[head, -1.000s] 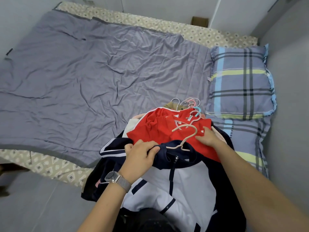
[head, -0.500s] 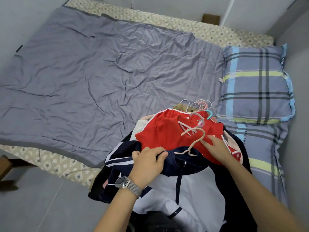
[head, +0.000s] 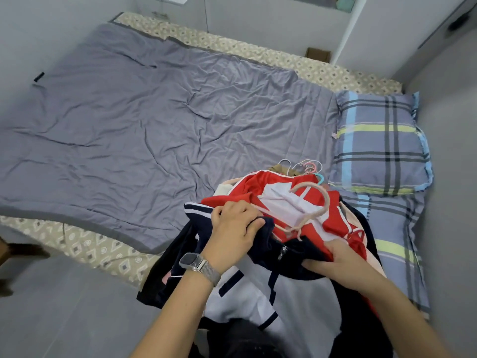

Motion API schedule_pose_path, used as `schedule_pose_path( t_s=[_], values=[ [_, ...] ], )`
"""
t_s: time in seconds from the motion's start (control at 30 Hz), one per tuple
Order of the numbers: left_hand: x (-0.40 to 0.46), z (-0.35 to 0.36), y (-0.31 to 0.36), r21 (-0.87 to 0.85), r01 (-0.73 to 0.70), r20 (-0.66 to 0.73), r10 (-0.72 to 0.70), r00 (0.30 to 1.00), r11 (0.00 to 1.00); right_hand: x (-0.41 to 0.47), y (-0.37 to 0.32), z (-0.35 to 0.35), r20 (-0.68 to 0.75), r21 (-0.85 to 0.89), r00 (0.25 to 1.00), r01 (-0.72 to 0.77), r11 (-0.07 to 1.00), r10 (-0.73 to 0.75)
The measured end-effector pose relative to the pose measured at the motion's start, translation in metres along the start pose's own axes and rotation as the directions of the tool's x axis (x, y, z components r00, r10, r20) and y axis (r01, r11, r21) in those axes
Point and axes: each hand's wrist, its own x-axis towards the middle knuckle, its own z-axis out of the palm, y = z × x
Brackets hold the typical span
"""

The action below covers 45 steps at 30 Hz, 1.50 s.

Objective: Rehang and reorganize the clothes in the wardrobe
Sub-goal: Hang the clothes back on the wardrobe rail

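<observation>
Left hand (head: 233, 226), steel mesh-strap wristwatch (head: 200, 264) on the wrist: fingers curled tight over the collar of a navy-and-white zip jacket (head: 258, 293), bunching the dark cloth at the left side of the neck opening. Right hand (head: 333, 257): fingers and thumb closed on the same collar at its right side, pinching dark fabric just under the red layer. Judged purpose: the two grips spread the neckline so the hanger can be worked free or reseated.

Pale pink flocked clothes hanger (head: 313, 205): hook curves up and away from the hands, its neck dropping into the gap between them, lower end at the jacket collar. Neither hand touches the hook itself; shoulders of the hanger are hidden in cloth.

Beneath and beyond the jacket: red sports top with white panels (head: 260, 188), lying on the pile, partly under the hanger. Behind it a cluster of thin wire-like hanger hooks, pink, white and teal (head: 308, 167), all pointing toward the pillow. Probably stacked that way so the garments lift off one at a time.

The whole pile sits at the near right corner of the bed, the jacket's body spilling over the near edge toward the grey tiled floor (head: 51, 306).

Outward: crumpled grey quilt (head: 142, 125) covers most of the mattress, beige diamond-patterned sheet (head: 98, 244) showing along the near and far edges. Blue plaid pillow (head: 379, 143) at the right edge, a matching plaid cloth below it. No wardrobe clearly in view; rehanging not yet done.
</observation>
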Motion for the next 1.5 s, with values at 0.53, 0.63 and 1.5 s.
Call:
schedule_pose_path(
  t_s=[0.53,0.63,1.5],
  values=[
    [-0.295,-0.199,-0.098,0.095,0.146,-0.371,-0.101,0.923,0.985,-0.062,-0.212,0.199,0.442,-0.214,0.81,0.513,0.832,-0.386],
    [-0.365,-0.23,-0.11,0.088,0.255,-0.457,-0.188,0.869,0.963,-0.072,-0.254,0.254,0.545,-0.136,0.71,0.599,0.789,-0.446],
    [-0.54,-0.285,-0.143,-0.245,0.742,-0.811,-0.551,0.195,0.623,-0.058,-0.419,0.48,0.836,0.152,0.012,0.956,0.251,-0.549]
  ],
)
